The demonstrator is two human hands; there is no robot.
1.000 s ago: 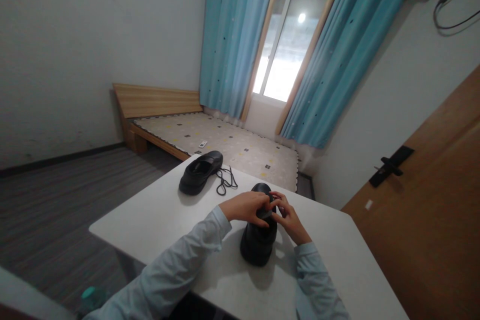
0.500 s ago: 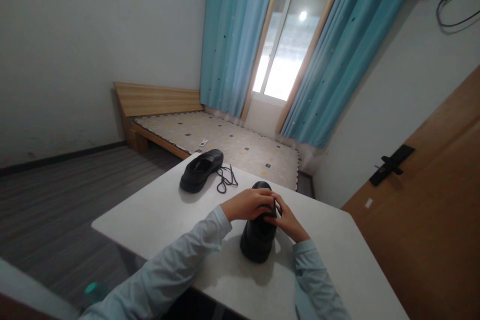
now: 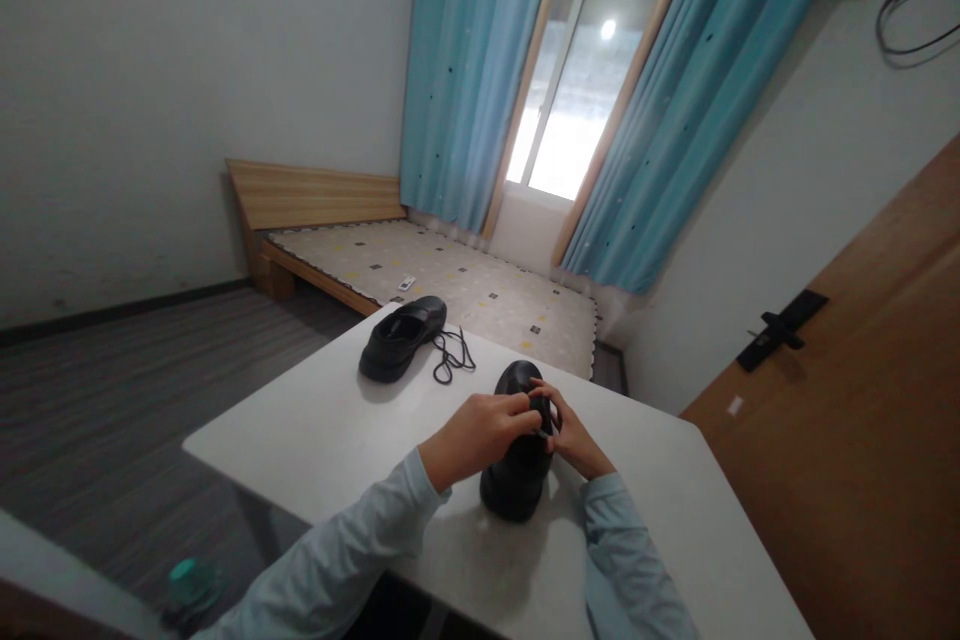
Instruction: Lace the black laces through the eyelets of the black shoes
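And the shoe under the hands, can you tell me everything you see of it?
The shoe is black, smooth and a bit shiny, like leather, with a rounded toe and chunky heel. It stands upright on the white table, toe pointing away from the person. The left hand and right hand are at its upper, hiding much of the middle.

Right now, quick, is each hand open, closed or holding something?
Left hand: curled over the nearer shoe; whether it grips cannot be told.
Right hand: bent at the shoe's right side; grip cannot be told.
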